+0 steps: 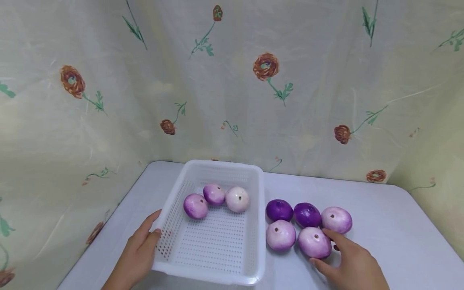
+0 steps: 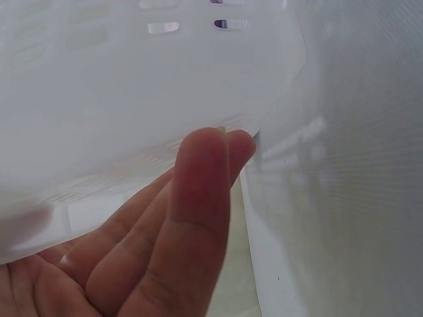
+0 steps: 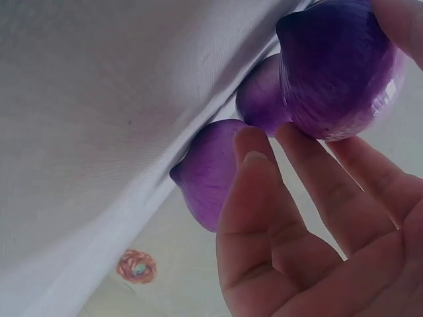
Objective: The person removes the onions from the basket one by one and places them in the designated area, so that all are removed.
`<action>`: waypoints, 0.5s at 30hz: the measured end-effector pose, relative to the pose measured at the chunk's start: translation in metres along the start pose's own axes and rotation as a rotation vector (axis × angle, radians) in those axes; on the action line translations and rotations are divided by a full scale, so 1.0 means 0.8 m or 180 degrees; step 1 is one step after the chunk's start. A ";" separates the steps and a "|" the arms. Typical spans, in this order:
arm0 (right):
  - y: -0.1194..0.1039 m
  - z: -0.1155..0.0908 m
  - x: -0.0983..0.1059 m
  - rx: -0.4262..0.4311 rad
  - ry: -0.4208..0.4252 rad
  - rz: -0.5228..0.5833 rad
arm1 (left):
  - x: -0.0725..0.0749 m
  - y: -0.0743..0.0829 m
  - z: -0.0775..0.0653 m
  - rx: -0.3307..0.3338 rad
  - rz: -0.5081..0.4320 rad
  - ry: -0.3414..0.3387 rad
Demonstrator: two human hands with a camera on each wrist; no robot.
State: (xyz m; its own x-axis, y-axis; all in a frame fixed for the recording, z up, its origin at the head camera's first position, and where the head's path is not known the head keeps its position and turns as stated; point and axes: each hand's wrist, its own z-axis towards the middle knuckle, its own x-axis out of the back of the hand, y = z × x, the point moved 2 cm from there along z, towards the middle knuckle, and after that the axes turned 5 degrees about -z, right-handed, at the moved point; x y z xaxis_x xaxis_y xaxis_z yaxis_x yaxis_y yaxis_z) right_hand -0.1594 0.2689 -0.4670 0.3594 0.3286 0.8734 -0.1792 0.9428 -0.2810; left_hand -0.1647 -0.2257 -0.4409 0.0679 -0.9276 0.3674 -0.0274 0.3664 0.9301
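A white perforated plastic basket (image 1: 210, 241) stands at the centre-left of the table. My left hand (image 1: 135, 249) grips its left side, thumb and fingers at the wall; the left wrist view shows this hand (image 2: 165, 224) up close against the white plastic (image 2: 119, 92). Inside the basket lie three purple-and-white onions, among them a pale one (image 1: 237, 199). To the right of it, my right hand (image 1: 353, 262) pinches a purple-white onion (image 1: 314, 242) between thumb and fingers. The right wrist view shows that onion's dark purple side (image 3: 337, 72) between the thumb and fingertips (image 3: 251, 142).
Several other onions sit close around the held one: two dark purple ones (image 1: 279, 210) (image 1: 307, 214) behind, a pale one (image 1: 281, 235) beside the basket and another (image 1: 336, 220) behind my fingers. A flower-patterned curtain (image 1: 224, 88) hangs behind the white table (image 1: 384, 217).
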 end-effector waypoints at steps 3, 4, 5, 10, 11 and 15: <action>0.000 0.000 -0.001 0.0014 0.0033 0.0006 | 0.000 0.000 0.000 0.0005 0.0017 0.0007; 0.001 0.000 -0.002 0.0018 0.0042 0.0006 | 0.000 0.000 0.000 0.0008 0.0024 0.0011; 0.001 0.000 -0.002 0.0027 0.0058 0.0004 | 0.000 0.000 0.000 0.0008 0.0029 0.0012; 0.001 0.000 -0.002 0.0002 0.0006 -0.0004 | 0.000 0.000 -0.001 0.0000 0.0031 0.0015; 0.001 0.000 -0.002 -0.0032 -0.0052 -0.0007 | 0.000 0.001 -0.001 -0.0004 0.0035 0.0012; 0.001 0.000 -0.003 -0.0148 -0.0313 -0.0021 | 0.000 0.001 -0.001 -0.0019 0.0027 0.0001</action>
State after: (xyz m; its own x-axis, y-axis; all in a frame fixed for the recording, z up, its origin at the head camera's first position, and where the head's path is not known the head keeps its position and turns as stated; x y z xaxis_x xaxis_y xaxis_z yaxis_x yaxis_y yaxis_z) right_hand -0.1606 0.2689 -0.4690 0.2682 0.3176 0.9095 -0.1337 0.9472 -0.2914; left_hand -0.1642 -0.2252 -0.4401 0.0679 -0.9244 0.3754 -0.0222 0.3748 0.9268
